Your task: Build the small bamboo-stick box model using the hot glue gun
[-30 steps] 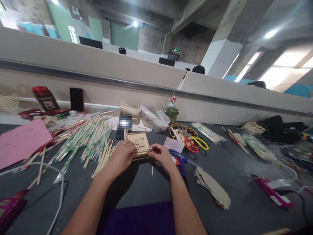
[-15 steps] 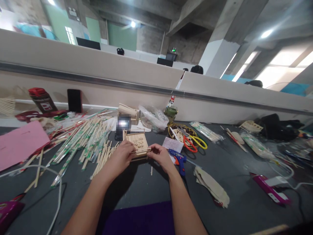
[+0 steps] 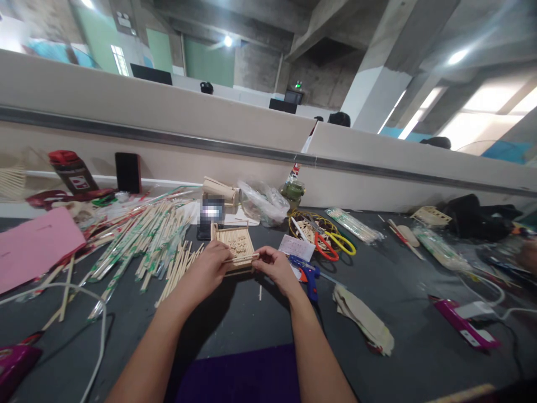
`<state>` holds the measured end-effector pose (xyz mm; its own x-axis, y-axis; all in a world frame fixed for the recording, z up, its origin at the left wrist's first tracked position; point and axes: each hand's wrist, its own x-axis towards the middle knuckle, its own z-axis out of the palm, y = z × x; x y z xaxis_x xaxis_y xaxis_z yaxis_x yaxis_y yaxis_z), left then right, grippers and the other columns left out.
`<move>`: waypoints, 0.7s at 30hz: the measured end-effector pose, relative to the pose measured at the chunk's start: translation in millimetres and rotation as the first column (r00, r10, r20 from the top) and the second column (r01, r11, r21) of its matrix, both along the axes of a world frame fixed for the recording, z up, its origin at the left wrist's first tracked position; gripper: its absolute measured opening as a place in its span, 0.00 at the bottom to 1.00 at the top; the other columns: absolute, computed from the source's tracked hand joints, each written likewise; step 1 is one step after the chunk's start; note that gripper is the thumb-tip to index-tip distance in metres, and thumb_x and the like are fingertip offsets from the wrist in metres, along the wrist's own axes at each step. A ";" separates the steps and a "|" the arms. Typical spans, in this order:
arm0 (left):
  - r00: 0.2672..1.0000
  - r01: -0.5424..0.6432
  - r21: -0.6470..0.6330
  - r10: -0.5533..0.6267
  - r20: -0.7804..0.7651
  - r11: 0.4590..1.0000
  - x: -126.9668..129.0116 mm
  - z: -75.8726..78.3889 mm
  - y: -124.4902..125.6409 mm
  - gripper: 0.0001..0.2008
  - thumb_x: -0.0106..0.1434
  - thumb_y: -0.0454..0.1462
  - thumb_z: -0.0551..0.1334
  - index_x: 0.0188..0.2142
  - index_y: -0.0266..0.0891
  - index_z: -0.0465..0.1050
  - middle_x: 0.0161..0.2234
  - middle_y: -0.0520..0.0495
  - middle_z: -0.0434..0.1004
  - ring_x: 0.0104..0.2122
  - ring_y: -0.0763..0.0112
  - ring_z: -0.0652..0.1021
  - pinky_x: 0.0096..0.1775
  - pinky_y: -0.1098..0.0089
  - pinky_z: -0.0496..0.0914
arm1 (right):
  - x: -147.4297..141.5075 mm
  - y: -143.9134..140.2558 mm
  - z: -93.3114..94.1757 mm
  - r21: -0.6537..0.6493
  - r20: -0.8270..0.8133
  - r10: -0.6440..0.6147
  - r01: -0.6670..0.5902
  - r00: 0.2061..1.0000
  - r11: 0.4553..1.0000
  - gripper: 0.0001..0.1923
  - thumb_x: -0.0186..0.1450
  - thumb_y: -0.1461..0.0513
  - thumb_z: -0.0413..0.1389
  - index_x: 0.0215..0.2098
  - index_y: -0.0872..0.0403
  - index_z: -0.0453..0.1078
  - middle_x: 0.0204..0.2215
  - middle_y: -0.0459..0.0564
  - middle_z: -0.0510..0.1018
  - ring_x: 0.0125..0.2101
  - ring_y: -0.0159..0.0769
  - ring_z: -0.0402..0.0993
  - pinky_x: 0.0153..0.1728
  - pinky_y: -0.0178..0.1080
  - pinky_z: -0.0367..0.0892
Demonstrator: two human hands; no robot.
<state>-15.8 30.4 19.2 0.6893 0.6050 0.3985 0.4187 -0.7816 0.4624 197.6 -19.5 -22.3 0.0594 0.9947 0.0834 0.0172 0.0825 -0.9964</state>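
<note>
A small square tray built of thin wooden sticks (image 3: pixel 235 242) lies on the dark grey table (image 3: pixel 403 302) in front of me. My left hand (image 3: pixel 208 268) and my right hand (image 3: pixel 274 268) pinch the two ends of a thin wooden stick (image 3: pixel 244 258) and hold it along the tray's near edge. A heap of chopsticks (image 3: pixel 146 238), some in green-printed wrappers, lies just left of my left hand.
A blue glue gun (image 3: pixel 308 276), red and yellow scissors (image 3: pixel 333 246), a paper note (image 3: pixel 297 247) and a folded beige cloth (image 3: pixel 364 320) lie to the right. Pink paper (image 3: pixel 36 246), a white cable (image 3: pixel 94 313), a black phone (image 3: pixel 128 172) and a partition wall (image 3: pixel 168 129) are around.
Both hands stay at the tray's near edge with the stick. The view has shifted very slightly; nothing else has moved.
</note>
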 end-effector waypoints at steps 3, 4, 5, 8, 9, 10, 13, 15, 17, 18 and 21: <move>1.000 -0.001 0.003 0.001 -0.003 1.000 -0.3 -1.2 0.8 0.07 0.62 0.29 0.56 0.30 0.37 0.70 0.36 0.43 0.74 0.44 0.60 0.71 0.46 0.59 0.69 | 0.6 0.4 -1.4 0.010 0.010 0.000 0.000 1.000 1.000 0.14 0.52 0.56 0.65 0.34 0.54 0.72 0.25 0.43 0.73 0.25 0.31 0.68 0.30 0.35 0.64; 1.000 -0.002 0.002 0.002 -0.003 1.000 -0.3 -1.3 0.8 0.07 0.62 0.29 0.56 0.30 0.38 0.70 0.36 0.43 0.74 0.43 0.60 0.71 0.46 0.59 0.69 | 0.9 0.4 -1.8 0.014 0.019 -0.003 0.003 1.000 1.000 0.14 0.52 0.56 0.65 0.34 0.54 0.72 0.25 0.43 0.73 0.25 0.31 0.68 0.29 0.35 0.63; 1.000 -0.003 0.001 0.003 -0.003 1.000 -0.4 -1.2 0.8 0.07 0.62 0.29 0.56 0.30 0.38 0.70 0.36 0.43 0.74 0.43 0.60 0.71 0.46 0.59 0.69 | 1.1 0.5 -2.1 0.018 0.028 -0.007 0.006 1.000 1.000 0.15 0.52 0.56 0.65 0.35 0.54 0.72 0.25 0.43 0.73 0.25 0.31 0.68 0.29 0.35 0.63; 1.000 -0.006 -0.003 0.006 -0.001 1.000 -0.3 -0.4 0.0 0.08 0.62 0.28 0.56 0.30 0.38 0.70 0.36 0.44 0.73 0.43 0.61 0.71 0.46 0.60 0.69 | 1.2 0.5 -3.0 0.021 0.039 -0.007 0.006 0.999 1.000 0.15 0.52 0.55 0.65 0.35 0.54 0.72 0.26 0.43 0.73 0.26 0.31 0.68 0.29 0.34 0.63; 1.000 -0.007 -0.004 0.007 0.002 1.000 -0.3 0.1 -0.4 0.08 0.62 0.28 0.56 0.30 0.38 0.70 0.36 0.44 0.73 0.43 0.61 0.71 0.46 0.60 0.69 | 1.0 0.5 -3.2 0.019 0.038 -0.004 0.003 0.999 1.000 0.16 0.52 0.55 0.65 0.35 0.54 0.73 0.26 0.43 0.73 0.26 0.31 0.67 0.29 0.34 0.63; 1.000 -0.008 -0.006 0.008 0.004 1.000 -0.3 0.5 -0.8 0.08 0.63 0.28 0.55 0.30 0.38 0.70 0.36 0.44 0.73 0.43 0.61 0.71 0.46 0.60 0.69 | 0.9 0.5 -3.2 0.018 0.036 -0.002 0.001 0.999 1.000 0.16 0.52 0.55 0.65 0.36 0.54 0.73 0.26 0.43 0.73 0.26 0.31 0.67 0.29 0.34 0.63; 1.000 -0.004 -0.009 0.004 -0.002 1.000 -0.3 1.6 -1.4 0.08 0.63 0.29 0.56 0.30 0.38 0.70 0.35 0.44 0.73 0.43 0.61 0.71 0.46 0.60 0.69 | 1.0 -0.5 -1.5 0.019 0.040 0.002 -0.003 0.999 1.000 0.16 0.53 0.56 0.64 0.38 0.54 0.74 0.26 0.43 0.73 0.26 0.30 0.67 0.29 0.34 0.63; 1.000 -0.002 -0.008 0.002 -0.008 1.000 -0.4 2.1 -1.4 0.07 0.63 0.29 0.56 0.30 0.38 0.70 0.35 0.45 0.73 0.43 0.61 0.71 0.45 0.60 0.69 | 2.5 -2.5 2.2 0.016 0.045 0.009 -0.009 0.999 1.000 0.17 0.53 0.57 0.64 0.40 0.54 0.74 0.25 0.43 0.72 0.27 0.30 0.66 0.29 0.33 0.62; 1.000 0.001 -0.006 -0.001 -0.008 1.000 -0.5 2.9 -1.2 0.07 0.63 0.29 0.56 0.31 0.39 0.70 0.35 0.45 0.73 0.42 0.62 0.71 0.45 0.60 0.68 | 5.9 -6.6 8.2 0.012 0.050 0.007 -0.008 0.999 1.000 0.20 0.53 0.58 0.64 0.43 0.54 0.73 0.25 0.42 0.71 0.27 0.30 0.66 0.29 0.33 0.61; 1.000 0.002 -0.005 -0.002 -0.007 1.000 -0.6 3.4 -1.2 0.07 0.63 0.30 0.56 0.31 0.39 0.70 0.35 0.45 0.73 0.42 0.62 0.71 0.45 0.60 0.68 | 8.3 -9.7 11.7 0.013 0.054 -0.006 0.006 0.999 1.000 0.21 0.53 0.59 0.64 0.44 0.54 0.73 0.26 0.42 0.71 0.27 0.30 0.66 0.29 0.33 0.61; 1.000 0.010 -0.008 -0.010 -0.016 1.000 -0.5 5.6 -1.4 0.07 0.63 0.30 0.56 0.30 0.39 0.70 0.34 0.45 0.73 0.41 0.63 0.71 0.45 0.61 0.68 | 17.3 -24.0 20.5 0.018 0.104 -0.118 0.117 0.988 0.993 0.21 0.54 0.59 0.61 0.46 0.54 0.71 0.32 0.46 0.74 0.27 0.30 0.67 0.30 0.35 0.63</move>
